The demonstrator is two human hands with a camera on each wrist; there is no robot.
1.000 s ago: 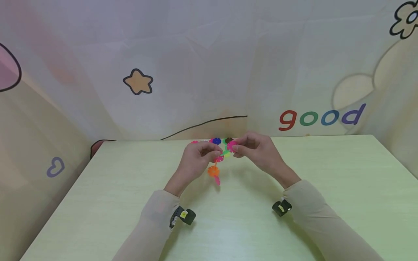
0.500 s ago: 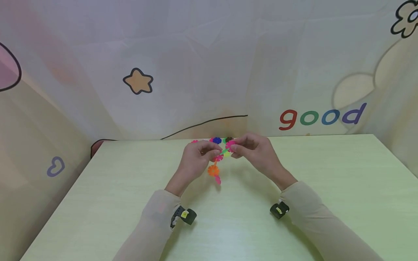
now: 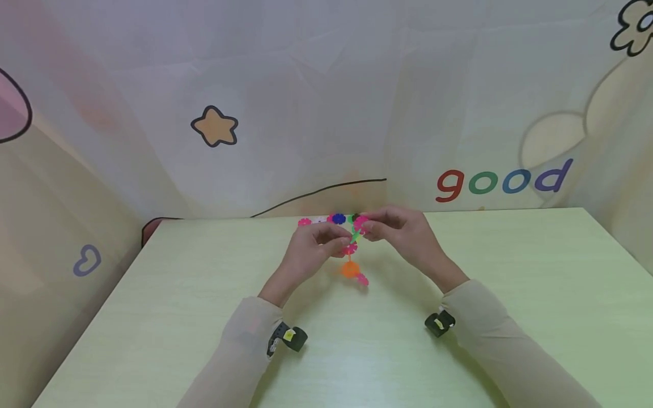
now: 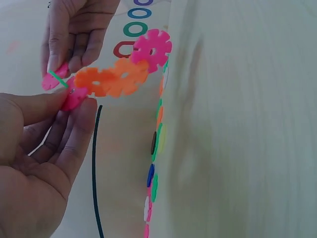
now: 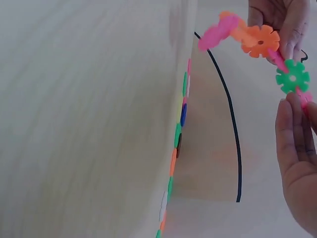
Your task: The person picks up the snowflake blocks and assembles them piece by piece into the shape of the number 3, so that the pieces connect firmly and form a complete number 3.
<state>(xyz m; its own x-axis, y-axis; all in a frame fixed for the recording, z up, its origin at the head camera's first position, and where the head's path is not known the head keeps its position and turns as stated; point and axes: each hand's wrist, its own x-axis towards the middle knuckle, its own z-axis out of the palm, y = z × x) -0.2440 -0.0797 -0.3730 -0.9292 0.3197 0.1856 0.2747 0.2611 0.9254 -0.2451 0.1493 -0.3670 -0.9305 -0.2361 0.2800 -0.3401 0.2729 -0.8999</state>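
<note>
My left hand [image 3: 308, 249] pinches a pink snowflake disc [image 4: 74, 99] in a short chain of slotted plastic snowflake discs above the table. From it the chain runs through two orange discs [image 4: 126, 77] to a pink disc [image 4: 152, 49] at the free end. A green disc [image 5: 292, 77] stands between my hands, joined to the left hand's pink disc. My right hand [image 3: 408, 235] pinches another pink disc [image 3: 360, 222] at the green disc's edge; its fingertips partly hide the contact, so how deep the slots sit I cannot tell.
Loose snowflake discs in several colours, a blue disc [image 3: 339, 219] among them, lie along the far edge of the pale table [image 3: 326, 362]. A printed cloth [image 3: 306, 113] hangs just behind that edge.
The hanging orange and pink end of the chain has swung to the right. My left fingertips have shifted slightly right, towards the right hand. Both hands keep their pinch.
</note>
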